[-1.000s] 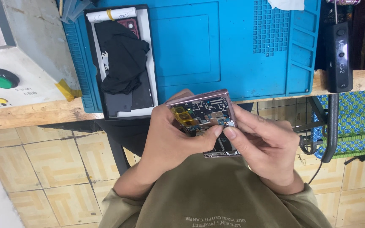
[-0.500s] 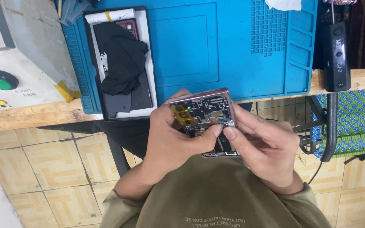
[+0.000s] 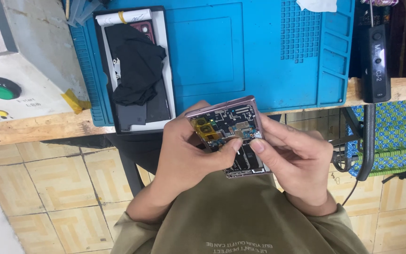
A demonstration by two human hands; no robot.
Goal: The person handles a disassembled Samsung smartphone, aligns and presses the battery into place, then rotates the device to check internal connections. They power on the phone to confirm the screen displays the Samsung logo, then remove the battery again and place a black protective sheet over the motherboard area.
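A: Phone [image 3: 231, 134] status?

B: Back cover off, board exposed, pinkish metal frame. Sits at centre of the frame, held in the air just below the bench edge, above the person's lap.

A: Left hand [image 3: 186, 157]?

B: Wraps the phone from the left side of the picture. Fingers curled under it, thumb [image 3: 229, 148] pressed across the open board near the middle. Closed grip, holding the phone.

A: Right hand [image 3: 292, 157]?

B: Comes in from the right. Fingers narrow, pinched together, the tip [image 3: 258, 145] touching the board right next to the left thumb. Whether it pinches a small part or only presses the board, cannot tell (too small).

A: Detail on the board?

B: Yellow patch [image 3: 204, 129] at its upper left corner, just beside the left hand's fingers.

A: Surroundings?

B: Blue work mat [image 3: 240, 51] on the wooden bench [image 3: 34, 127], upper half of the frame. Open box [image 3: 135, 70] with black cloth at upper left of the mat. Grey machine with a green button [image 3: 1, 88] at far left. Black tool [image 3: 376, 59] at upper right. All well apart from the hands.
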